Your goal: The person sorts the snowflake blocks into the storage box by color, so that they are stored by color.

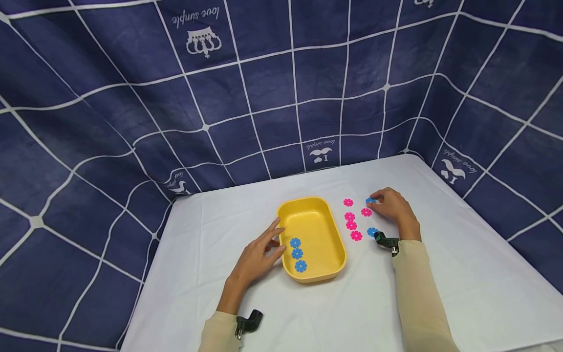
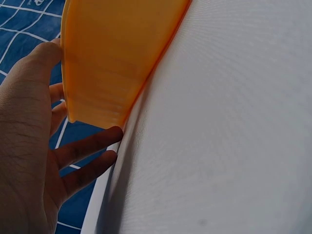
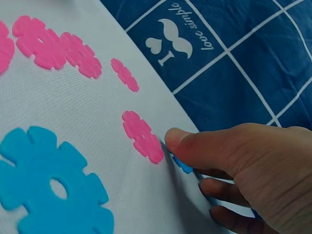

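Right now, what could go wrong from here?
1. The fingers of the right hand are at the far blue disc; it looks thin and flat, so it might slip.
2. A pink disc lies right beside that hand and could get nudged.
3. The left hand is at the left rim of the yellow tray; a push there might shift it and slide the three blue discs inside.

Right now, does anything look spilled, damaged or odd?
Only the navy-blue, white-gridded fabric backdrop: its crown print hangs upside down. The yellow rectangular plastic tray sits upright, three blue flower-shaped plastic discs inside.
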Motion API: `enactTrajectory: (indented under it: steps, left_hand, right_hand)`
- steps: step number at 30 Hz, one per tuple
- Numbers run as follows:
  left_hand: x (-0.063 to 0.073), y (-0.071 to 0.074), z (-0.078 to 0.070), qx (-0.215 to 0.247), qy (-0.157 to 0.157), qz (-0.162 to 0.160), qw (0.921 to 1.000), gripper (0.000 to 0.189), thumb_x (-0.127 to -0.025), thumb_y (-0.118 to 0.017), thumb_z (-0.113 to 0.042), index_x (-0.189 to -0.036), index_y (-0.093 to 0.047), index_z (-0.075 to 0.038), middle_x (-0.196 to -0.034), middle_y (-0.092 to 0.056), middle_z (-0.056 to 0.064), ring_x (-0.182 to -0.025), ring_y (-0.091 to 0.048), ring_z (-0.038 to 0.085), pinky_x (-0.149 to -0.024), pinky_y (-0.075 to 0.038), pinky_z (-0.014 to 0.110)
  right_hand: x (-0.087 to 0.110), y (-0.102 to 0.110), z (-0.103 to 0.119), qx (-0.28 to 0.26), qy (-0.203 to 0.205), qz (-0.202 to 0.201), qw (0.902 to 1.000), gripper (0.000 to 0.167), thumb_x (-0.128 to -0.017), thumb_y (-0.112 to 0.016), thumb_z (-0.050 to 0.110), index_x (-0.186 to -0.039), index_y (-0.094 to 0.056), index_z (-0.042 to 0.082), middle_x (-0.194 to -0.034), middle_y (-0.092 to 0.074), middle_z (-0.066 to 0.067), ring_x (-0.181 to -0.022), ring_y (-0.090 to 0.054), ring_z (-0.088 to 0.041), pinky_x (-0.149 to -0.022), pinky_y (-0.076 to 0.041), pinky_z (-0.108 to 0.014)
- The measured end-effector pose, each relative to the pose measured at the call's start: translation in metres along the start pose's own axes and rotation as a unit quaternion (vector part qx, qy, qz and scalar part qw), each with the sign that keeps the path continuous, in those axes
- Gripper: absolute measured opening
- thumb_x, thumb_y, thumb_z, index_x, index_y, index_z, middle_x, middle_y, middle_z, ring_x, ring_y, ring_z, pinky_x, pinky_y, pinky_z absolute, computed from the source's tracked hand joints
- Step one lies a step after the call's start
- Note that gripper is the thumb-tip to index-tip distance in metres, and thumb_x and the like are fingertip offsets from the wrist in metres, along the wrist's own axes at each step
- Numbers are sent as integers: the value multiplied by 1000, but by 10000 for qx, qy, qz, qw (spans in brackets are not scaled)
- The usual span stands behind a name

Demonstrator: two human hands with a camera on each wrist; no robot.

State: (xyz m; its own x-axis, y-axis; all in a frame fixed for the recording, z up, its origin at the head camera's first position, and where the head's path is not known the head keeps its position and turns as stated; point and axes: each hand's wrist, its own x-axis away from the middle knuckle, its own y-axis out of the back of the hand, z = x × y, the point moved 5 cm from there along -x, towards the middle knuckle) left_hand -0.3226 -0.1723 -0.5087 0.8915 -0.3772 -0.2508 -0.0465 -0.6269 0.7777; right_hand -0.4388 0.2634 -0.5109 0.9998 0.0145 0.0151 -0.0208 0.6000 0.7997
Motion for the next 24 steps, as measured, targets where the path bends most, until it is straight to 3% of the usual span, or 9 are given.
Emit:
enactTrajectory:
  steps: [6, 16, 24]
  left_hand:
    - [2, -1, 1, 19, 54, 50, 10000, 60, -105, -64, -56, -158, -56, -29, -174, -29, -24, -112, -71, 4, -96, -61, 40]
    - [4, -1, 0, 12, 81, 27, 10000, 57, -105, -70, -45, -157, -56, -29, -173, -31, -23, -111, -70, 3, -96, -61, 41]
    - [2, -1, 0, 6, 32, 9, 10000, 56, -104, -71, -42, -157, -57, -29, -173, -29, -25, -111, -70, 2, -97, -61, 40]
  right_hand:
    - [1, -3, -2, 51, -81, -38, 9999, 45, -98, -77, 29, -132, -74, -2, -125, -64, -26, -110, -58, -40, -98, -52, -60]
    - [4, -5, 0, 52, -106, -288, 9995, 42, -98, -78, 27, -128, -75, -3, -129, -64, -27, -112, -61, -41, -98, -53, -61]
    - [3, -2, 0, 139, -49, -396, 9991, 44, -98, -79, 30, -124, -76, -4, -124, -65, -26, -109, -61, -40, -95, -53, -60]
